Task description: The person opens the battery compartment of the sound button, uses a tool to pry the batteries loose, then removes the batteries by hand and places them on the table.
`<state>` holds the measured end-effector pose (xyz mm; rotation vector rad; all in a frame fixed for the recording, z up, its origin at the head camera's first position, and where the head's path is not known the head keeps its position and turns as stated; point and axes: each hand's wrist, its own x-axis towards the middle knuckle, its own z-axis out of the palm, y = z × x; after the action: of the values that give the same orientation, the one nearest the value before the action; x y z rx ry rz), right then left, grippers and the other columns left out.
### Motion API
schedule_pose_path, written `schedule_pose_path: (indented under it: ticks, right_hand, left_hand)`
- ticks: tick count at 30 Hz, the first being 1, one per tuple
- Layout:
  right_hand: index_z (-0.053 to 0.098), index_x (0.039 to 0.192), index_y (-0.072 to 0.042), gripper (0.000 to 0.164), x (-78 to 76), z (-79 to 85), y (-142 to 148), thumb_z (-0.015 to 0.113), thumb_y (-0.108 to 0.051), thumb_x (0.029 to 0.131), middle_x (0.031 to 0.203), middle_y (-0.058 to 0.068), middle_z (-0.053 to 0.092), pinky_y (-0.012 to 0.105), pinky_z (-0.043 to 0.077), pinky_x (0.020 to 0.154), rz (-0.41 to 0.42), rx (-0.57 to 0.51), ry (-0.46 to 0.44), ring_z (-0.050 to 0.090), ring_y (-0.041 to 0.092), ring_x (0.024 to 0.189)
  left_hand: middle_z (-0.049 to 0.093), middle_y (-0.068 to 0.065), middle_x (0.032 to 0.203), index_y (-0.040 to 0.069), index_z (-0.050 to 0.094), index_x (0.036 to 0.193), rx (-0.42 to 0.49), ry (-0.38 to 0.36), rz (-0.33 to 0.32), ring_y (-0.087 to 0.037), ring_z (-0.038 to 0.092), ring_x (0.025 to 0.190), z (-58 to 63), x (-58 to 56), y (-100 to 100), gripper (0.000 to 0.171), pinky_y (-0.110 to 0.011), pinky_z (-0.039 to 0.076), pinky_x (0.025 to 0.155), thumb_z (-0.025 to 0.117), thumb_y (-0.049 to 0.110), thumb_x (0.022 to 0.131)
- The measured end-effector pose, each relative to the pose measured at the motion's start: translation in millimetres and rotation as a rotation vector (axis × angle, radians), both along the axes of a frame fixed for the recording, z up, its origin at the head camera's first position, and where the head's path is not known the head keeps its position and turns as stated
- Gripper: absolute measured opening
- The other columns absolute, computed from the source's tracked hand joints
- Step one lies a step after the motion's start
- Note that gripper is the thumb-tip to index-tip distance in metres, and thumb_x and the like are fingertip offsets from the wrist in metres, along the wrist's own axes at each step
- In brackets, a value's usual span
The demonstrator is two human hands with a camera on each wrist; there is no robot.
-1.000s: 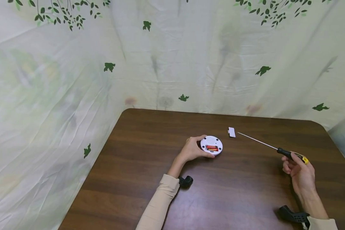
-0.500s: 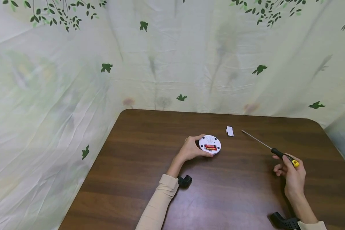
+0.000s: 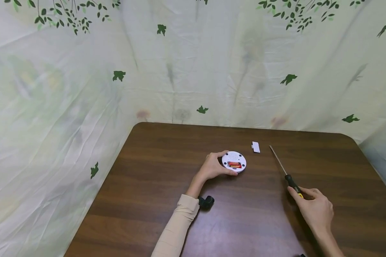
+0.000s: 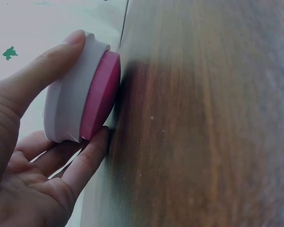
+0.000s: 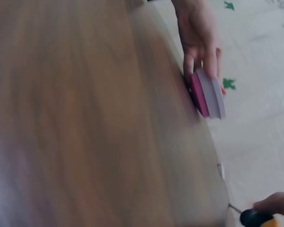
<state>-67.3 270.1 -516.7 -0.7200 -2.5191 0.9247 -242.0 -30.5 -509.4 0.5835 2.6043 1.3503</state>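
My left hand [image 3: 212,166] grips a round white device [image 3: 234,156] by its rim, thumb on the near side. Red batteries [image 3: 234,165] lie in the compartment of its upturned face. In the left wrist view the device's pink lower part [image 4: 100,97] faces the tabletop. Out to the right, my right hand [image 3: 315,210] pinches the handle end of a screwdriver [image 3: 291,181] with a black and yellow handle. Its long metal shaft points away from me, tip to the right of a small white battery cover [image 3: 255,147] on the table.
All this is on or above a brown wooden table [image 3: 167,171] with rounded far corners. A pale fabric backdrop [image 3: 212,71] with leaf prints hangs behind and to the left of it. A black wrist camera [image 3: 206,202] is on my left wrist.
My right hand has moved left and toward me and turned over, swinging the screwdriver's shaft to point more directly away. My left hand and the device have stayed nearly still.
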Motion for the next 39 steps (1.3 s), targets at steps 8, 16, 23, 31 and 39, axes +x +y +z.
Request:
schedule_pose_path:
  ticks: [8, 16, 23, 31, 39]
  right_hand:
    - [0.085, 0.096, -0.014, 0.041, 0.5, -4.1, -13, 0.087, -0.051, 0.078, 0.093, 0.004, 0.077, 0.033, 0.04, 0.051, 0.056, 0.126, -0.017, 0.062, 0.018, 0.066]
    - [0.078, 0.118, -0.005, 0.05, -7.9, 9.9, -17, 0.077, -0.046, 0.09, 0.108, 0.019, 0.066, 0.031, 0.035, 0.046, 0.135, 0.194, 0.035, 0.058, 0.028, 0.063]
    - [0.077, 0.122, -0.01, 0.027, -55.1, 24.7, -44, 0.074, -0.014, 0.096, 0.089, 0.007, 0.059, 0.027, 0.033, 0.054, 0.467, 0.154, 0.25, 0.041, 0.008, 0.064]
    - [0.079, 0.118, -0.008, 0.022, -95.3, 22.0, -87, 0.07, -0.017, 0.1, 0.085, 0.004, 0.056, 0.026, 0.035, 0.06, 0.663, -0.024, 0.131, 0.042, 0.007, 0.069]
    - [0.08, 0.112, -0.004, 0.02, -97.9, 15.2, -99, 0.071, -0.016, 0.098, 0.086, 0.006, 0.061, 0.025, 0.037, 0.06, 0.642, -0.056, 0.147, 0.045, 0.007, 0.069]
  left_hand:
    - [0.072, -0.003, 0.134, 0.018, 0.065, 0.141, -0.006, 0.005, -0.004, -0.023, 0.061, 0.123, 0.0, -0.6, -1, 0.089, -0.038, 0.044, 0.107, 0.101, 0.038, 0.062]
    - [0.071, -0.002, 0.134, 0.02, 0.066, 0.141, 0.003, -0.005, -0.001, -0.024, 0.059, 0.124, 0.9, -0.7, -1, 0.089, -0.038, 0.044, 0.107, 0.101, 0.038, 0.062]
    - [0.073, 0.0, 0.13, 0.022, 0.067, 0.139, 0.007, 0.009, -0.016, -0.02, 0.062, 0.119, 0.7, -0.1, -1, 0.084, -0.036, 0.045, 0.105, 0.1, 0.038, 0.063]
    - [0.073, -0.002, 0.13, 0.017, 0.066, 0.14, 0.024, 0.05, -0.051, -0.014, 0.066, 0.113, -1.8, -0.2, -3, 0.086, -0.031, 0.045, 0.101, 0.1, 0.038, 0.065]
    - [0.075, -0.001, 0.126, 0.018, 0.067, 0.138, 0.037, 0.053, -0.054, -0.012, 0.065, 0.107, -3.1, -0.1, -3, 0.082, -0.027, 0.046, 0.095, 0.1, 0.036, 0.065]
